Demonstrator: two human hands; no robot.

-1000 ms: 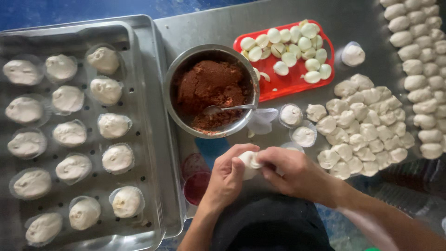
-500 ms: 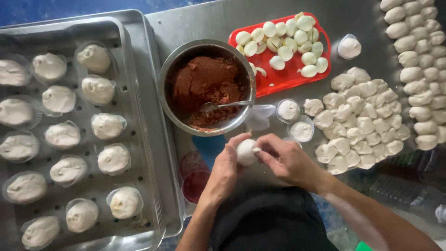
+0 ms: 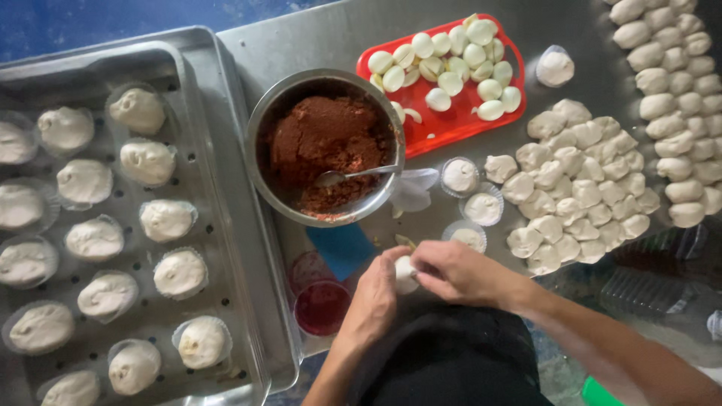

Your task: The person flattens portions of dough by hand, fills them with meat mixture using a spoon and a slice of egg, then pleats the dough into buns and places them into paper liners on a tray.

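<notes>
Just below the bowl [image 3: 325, 146] of brown filling, the left hand [image 3: 374, 295] cups a dough ball [image 3: 405, 274] while the right hand [image 3: 459, 272] fingers pinch its top shut, seemingly the sealing step, calling for a paper cup [image 3: 468, 237]

One steel bowl [image 3: 325, 146] of brown filling stands in the middle with one spoon [image 3: 353, 175] in it, and one red tray [image 3: 444, 124] lies to its far right carrying about sixteen pale egg pieces [image 3: 451, 71]. One perforated metal tray [image 3: 218, 225] on the left shows about seventeen filled buns in paper cups [image 3: 147, 162], some cut by the edge. Right of the bowl sit three small cups with dough [image 3: 481, 207], a fourth cup [image 3: 555, 68] farther off, and two red lids [image 3: 320, 297] near the person.
</notes>
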